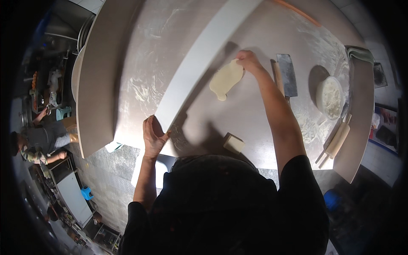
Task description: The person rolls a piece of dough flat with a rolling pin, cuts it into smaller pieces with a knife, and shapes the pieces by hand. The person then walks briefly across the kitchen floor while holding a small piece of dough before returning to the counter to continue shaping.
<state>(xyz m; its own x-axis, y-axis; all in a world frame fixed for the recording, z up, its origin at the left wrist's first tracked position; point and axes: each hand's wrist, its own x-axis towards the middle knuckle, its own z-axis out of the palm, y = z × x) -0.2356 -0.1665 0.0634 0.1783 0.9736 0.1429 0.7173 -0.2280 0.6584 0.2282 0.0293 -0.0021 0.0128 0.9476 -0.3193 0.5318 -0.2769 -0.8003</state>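
Observation:
My left hand [155, 137] grips the near end of a long, flat white board [199, 60] that runs diagonally away over the floury worktop [204, 127]. With its fingers pinched, my right hand [248, 60] holds the far edge of a thin, flattened piece of pale dough [227, 78]. The dough has an uneven oval shape with a small lobe at its near end, and it lies to the right of the board. Whether it is partly lifted from the worktop I cannot tell. Right of my right forearm lie a cleaver [287, 76] and a slim wooden rolling pin [278, 78] beside its blade.
A bowl of flour [331, 98] and a thick rolling pin [338, 140] are at the right. A pale block [234, 143] sits near the front edge. Raised side boards [102, 76] border the worktop; a cloth [360, 54] hangs over the right one. Another person [44, 137] is beyond the left side.

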